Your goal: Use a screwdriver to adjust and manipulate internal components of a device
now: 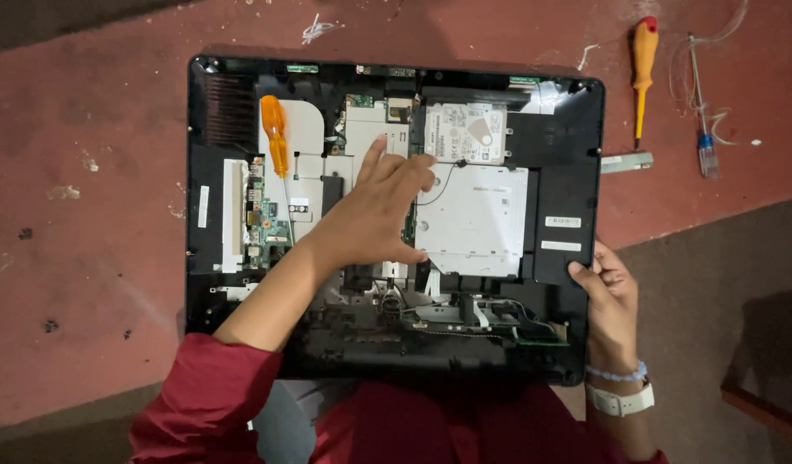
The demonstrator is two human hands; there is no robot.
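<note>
An opened black all-in-one computer chassis (563,185) lies flat on the red floor, back cover off, partly resting on my lap. My left hand (374,210) lies flat on the middle of it, fingers spread over the metal plate beside the white optical drive (478,219). A silver hard drive (466,131) sits just above my fingertips. My right hand (606,296) grips the chassis's right lower edge. An orange-handled screwdriver (276,142) rests on the left metal shield, next to a green circuit board (263,223).
A second orange screwdriver (643,64) and a small blue-handled one (705,142) lie on the red floor (87,172) right of the chassis. A small metal bracket (626,162) lies by the right edge. Grey flooring starts at lower right.
</note>
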